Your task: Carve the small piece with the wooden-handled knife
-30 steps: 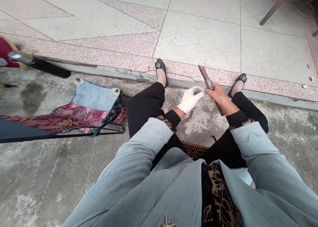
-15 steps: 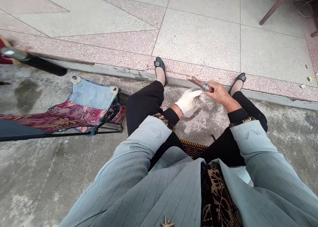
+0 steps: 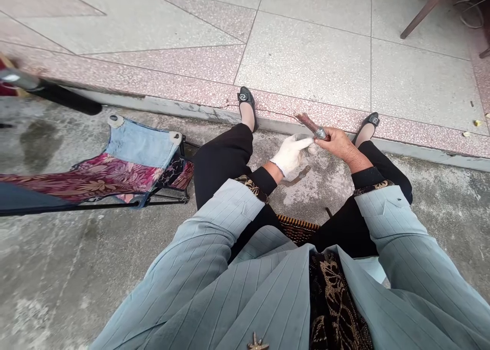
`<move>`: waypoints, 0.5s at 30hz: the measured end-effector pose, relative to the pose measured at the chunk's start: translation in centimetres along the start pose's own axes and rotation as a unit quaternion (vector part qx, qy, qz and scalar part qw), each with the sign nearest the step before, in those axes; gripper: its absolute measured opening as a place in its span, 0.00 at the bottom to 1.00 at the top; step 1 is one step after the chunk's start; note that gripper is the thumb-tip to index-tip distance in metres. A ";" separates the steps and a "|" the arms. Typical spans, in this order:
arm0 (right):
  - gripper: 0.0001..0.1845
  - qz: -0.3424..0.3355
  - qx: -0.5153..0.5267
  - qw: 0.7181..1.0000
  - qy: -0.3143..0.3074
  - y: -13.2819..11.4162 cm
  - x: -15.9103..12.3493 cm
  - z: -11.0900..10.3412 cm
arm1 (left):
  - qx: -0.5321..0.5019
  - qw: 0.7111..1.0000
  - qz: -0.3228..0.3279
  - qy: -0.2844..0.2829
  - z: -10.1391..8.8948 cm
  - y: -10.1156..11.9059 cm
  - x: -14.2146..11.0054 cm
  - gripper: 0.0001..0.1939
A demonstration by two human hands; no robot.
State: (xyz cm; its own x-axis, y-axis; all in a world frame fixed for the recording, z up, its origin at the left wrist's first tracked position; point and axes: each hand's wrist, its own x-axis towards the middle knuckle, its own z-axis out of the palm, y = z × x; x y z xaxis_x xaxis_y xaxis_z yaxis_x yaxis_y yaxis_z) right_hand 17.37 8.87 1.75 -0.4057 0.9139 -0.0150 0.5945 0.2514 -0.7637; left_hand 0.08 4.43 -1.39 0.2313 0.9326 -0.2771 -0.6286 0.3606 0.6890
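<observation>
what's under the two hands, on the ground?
Below the gloved left hand and bare right hand, pale stained concrete and a thin brown strip show. The strip's upper end is covered by the glove.

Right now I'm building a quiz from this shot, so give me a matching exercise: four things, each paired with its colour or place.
1. left hand
2. right hand
3. folding stool
4. shoes

a. black, at the tiled step
b. bare, gripping a brown stick with a metal band
c. in a white glove
d. floral and denim fabric, at the person's left

Pairs: 1-c, 2-b, 3-d, 4-a
</observation>
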 end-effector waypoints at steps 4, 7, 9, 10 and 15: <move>0.17 0.030 -0.009 0.999 0.014 -0.7 0.0 0.6 | 0.026 0.996 0.048 0.068 0.2 -0.5 0.2 0.16; 0.18 0.033 -0.032 0.998 0.052 -1.4 0.0 1.3 | 0.053 0.990 0.091 0.098 0.1 -0.9 0.3 0.15; 0.19 0.036 -0.042 0.995 0.080 -1.8 -0.1 1.6 | 0.072 0.986 0.107 0.109 0.0 -1.0 0.3 0.15; 0.19 0.044 -0.042 0.994 0.090 -1.9 -0.1 1.7 | 0.079 0.985 0.109 0.110 0.0 -1.0 0.3 0.14; 0.16 0.098 -0.012 0.989 0.109 -2.2 -0.3 1.7 | 0.083 0.988 0.098 0.090 0.1 -0.6 0.3 0.16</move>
State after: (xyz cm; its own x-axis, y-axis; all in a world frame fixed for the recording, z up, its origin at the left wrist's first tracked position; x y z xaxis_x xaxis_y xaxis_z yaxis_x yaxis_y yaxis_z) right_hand 14.98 7.55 2.39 -0.1231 0.9922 -0.0202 0.6638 0.0672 -0.7449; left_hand 0.60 4.52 -1.88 -0.0282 0.9723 -0.2321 -0.5146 0.1849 0.8372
